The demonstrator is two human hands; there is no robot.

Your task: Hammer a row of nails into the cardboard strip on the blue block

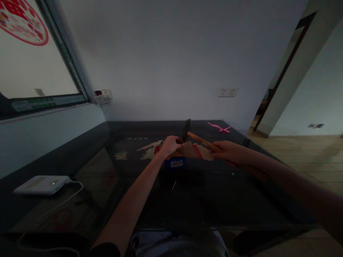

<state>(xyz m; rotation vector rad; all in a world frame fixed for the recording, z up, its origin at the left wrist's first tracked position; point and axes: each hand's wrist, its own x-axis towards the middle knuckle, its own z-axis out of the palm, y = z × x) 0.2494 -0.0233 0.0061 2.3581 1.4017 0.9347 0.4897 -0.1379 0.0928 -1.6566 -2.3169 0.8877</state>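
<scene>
My right hand (227, 151) is closed around the wooden handle of a hammer (199, 139). The hammer's dark metal head (185, 130) is raised just beside the fingertips of my left hand (172, 144). Those fingers are pinched together over a tan, speckled flat piece (191, 150) with a red band across it, shaped like an insole. Whether they hold something small is too dim to make out. Beneath the flat piece is a blue box (174, 162) with a white label, partly covered by my left hand and the piece.
On the dark glossy table (203, 200) lies a thin pale sliver (174, 185), possibly a needle or a reflection. A pink ribbon (220, 127) is at the back right. To the left, a white power bank (43, 185) has a white cable (60, 205). Behind stands a wall (166, 71).
</scene>
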